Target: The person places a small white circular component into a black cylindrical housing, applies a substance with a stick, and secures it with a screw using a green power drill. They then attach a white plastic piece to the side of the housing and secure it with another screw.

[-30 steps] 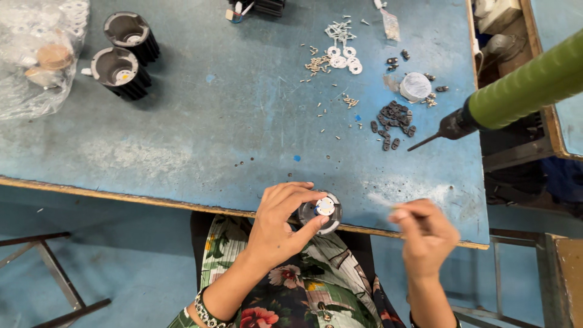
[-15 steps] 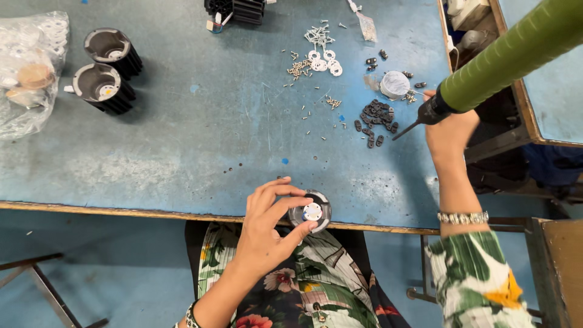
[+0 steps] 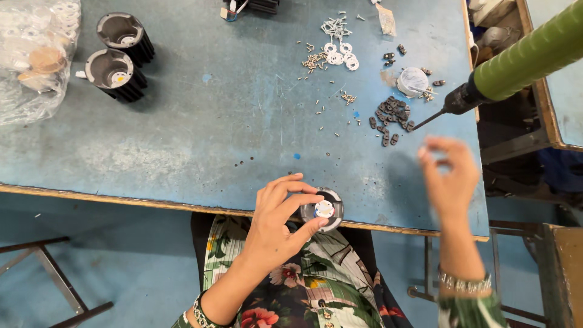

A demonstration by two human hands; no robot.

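Pinching the round black housing (image 3: 323, 210) between thumb and fingertips, our left hand (image 3: 276, 228) has it by the rim at the near edge of the blue table (image 3: 182, 140), just where the tabletop meets our lap. Its open face looks up at us, with a small white disc seated in the middle. We judge it a stiff, ribbed metal part, light enough for a fingertip hold yet dense enough to sit steady, and the ribbed outer wall looks like the sound place to take it, since the white centre piece seems the delicate bit. Our right hand (image 3: 448, 176) is raised above the near right of the table, blurred, its fingers curled together; we cannot tell whether anything small is caught between them. Farther off on the right, the green powered screwdriver (image 3: 516, 64) hangs with its bit pointing down at a heap of small dark clips (image 3: 390, 116). Beside that heap lies a small white bag (image 3: 413, 81), and farther left are white rings (image 3: 340, 54) and scattered screws (image 3: 313, 61). At the far left stand two more black housings (image 3: 118, 58), mouths up, next to a clear plastic bag (image 3: 33, 58).
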